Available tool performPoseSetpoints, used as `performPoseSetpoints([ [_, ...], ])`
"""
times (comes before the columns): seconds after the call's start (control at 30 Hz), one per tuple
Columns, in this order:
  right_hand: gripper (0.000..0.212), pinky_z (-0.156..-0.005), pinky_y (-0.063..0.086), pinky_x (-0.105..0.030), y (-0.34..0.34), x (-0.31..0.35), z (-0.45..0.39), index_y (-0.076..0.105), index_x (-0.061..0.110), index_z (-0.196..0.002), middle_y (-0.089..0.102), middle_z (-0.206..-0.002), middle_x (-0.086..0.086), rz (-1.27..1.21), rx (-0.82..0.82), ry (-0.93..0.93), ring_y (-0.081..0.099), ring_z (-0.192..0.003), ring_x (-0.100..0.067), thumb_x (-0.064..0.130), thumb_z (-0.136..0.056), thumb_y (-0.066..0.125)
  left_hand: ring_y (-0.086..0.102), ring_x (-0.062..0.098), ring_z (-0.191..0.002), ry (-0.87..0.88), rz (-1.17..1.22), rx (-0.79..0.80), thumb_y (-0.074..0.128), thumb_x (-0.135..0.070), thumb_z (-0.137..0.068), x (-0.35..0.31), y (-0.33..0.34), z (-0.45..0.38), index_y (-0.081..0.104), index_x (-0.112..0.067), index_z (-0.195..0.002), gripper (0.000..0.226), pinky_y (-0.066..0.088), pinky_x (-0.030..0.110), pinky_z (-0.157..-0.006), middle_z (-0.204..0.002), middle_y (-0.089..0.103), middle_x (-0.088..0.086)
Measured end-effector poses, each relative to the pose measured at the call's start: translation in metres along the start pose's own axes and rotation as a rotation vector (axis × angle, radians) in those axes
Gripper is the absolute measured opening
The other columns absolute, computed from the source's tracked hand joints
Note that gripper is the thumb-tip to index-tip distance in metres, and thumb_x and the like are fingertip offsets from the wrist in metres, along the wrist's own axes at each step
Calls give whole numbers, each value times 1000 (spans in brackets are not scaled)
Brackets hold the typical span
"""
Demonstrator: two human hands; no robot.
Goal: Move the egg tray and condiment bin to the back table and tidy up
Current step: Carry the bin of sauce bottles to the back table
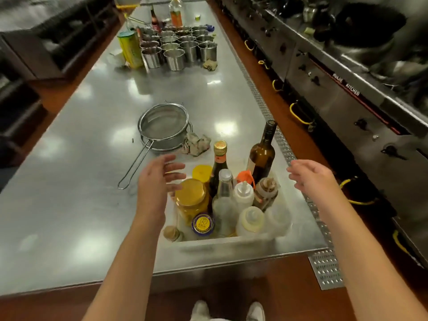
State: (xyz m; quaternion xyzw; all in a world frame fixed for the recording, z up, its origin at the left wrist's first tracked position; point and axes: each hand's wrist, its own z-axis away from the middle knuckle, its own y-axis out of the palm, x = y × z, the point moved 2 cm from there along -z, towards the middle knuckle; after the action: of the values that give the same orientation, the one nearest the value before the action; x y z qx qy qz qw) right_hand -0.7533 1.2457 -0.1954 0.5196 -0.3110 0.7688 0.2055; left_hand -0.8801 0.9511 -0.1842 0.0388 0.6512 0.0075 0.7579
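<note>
At near table edge, condiment bin holds bottles and jars, labels blurred; left hand and right hand spread wide, empty, flanking it.

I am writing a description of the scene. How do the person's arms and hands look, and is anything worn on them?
Both forearms are bare, with no sleeves in view. The left hand and the right hand carry no gloves, and no watch or ring shows.

Restaurant kitchen: steel table, wok range.
</note>
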Motion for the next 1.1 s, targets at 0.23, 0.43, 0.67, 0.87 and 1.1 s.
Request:
performPoseSetpoints([
  [0.23, 21, -83, 51, -34, 8, -21, -36, 64, 19, -116, 64, -103, 7, 104, 83, 100, 61, -94, -10, 25, -98, 56, 68, 18, -70, -6, -92, -176, 49, -22, -95, 27, -37, 0, 71, -16, -95, 23, 53, 27, -57, -84, 75, 6],
  [0.43, 30, -90, 51, -42, 21, -39, -61, 60, 11, -125, 59, -112, -4, 272, 150, 205, 58, -103, -25, 21, -98, 55, 65, 16, -88, -28, -312, -279, 55, -19, -94, 68, -67, -19, 69, -24, -97, 15, 48, 28, -68, -94, 70, -2],
  [0.67, 26, -93, 54, -46, 36, -58, -79, 61, 8, -119, 62, -116, -11, 383, 160, 305, 60, -106, -30, 18, -96, 55, 59, 17, -93, -196, -580, -182, 63, -28, -90, 117, -69, -43, 57, -20, -124, 35, 47, 34, -79, -109, 61, -1],
  [0.87, 19, -59, 51, -33, 37, -55, -93, 60, 11, -107, 66, -93, -9, 318, 169, 460, 63, -78, -23, 16, -102, 42, 63, 24, -92, -242, -598, -132, 60, -30, -91, 138, -64, -60, 56, -21, -115, 26, 55, 51, -85, -99, 64, 1],
  [1.1, 11, -53, 51, -29, 31, -63, -103, 61, 8, -97, 66, -85, -13, 412, 253, 455, 63, -70, -22, 8, -100, 51, 60, 25, -74, -181, -635, -156, 59, -34, -93, 142, -65, -73, 60, -18, -95, 16, 55, 49, -73, -84, 64, 6],
])
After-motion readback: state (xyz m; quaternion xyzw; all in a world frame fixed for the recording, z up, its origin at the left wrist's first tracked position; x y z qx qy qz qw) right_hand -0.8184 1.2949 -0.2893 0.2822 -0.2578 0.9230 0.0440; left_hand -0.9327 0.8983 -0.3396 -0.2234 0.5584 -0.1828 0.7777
